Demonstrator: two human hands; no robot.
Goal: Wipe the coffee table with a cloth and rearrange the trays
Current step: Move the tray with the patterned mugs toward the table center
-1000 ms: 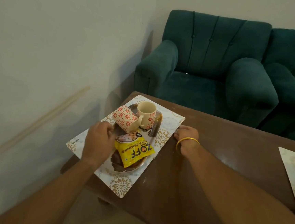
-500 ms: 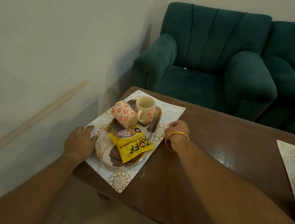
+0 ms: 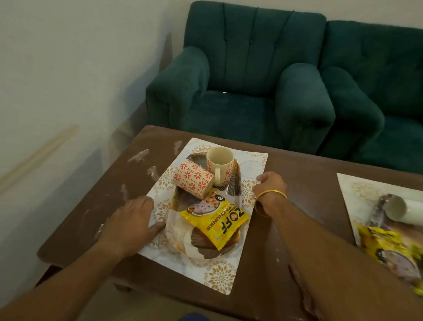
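Observation:
A white tray (image 3: 220,276) with gold flower prints lies on the brown coffee table (image 3: 304,194). It carries a patterned plate (image 3: 180,237), an upright cream cup (image 3: 219,163), a red-flowered cup (image 3: 193,181) lying on its side, and a yellow snack packet (image 3: 215,219). My left hand (image 3: 131,220) holds the tray's left edge, with the thumb reaching toward the plate. My right hand (image 3: 271,186), with a gold bangle at the wrist, grips the tray's right edge with curled fingers. No cloth is in view.
A second tray (image 3: 356,193) at the table's right holds a tipped white cup (image 3: 410,211) and another yellow packet (image 3: 389,245). White smears mark the table's left part. Green armchairs (image 3: 242,86) stand behind the table, and a wall runs along the left.
The tray with its load has moved right, away from the table's left corner, with both hands on its edges. The left hand went from the plate to the tray's left edge.

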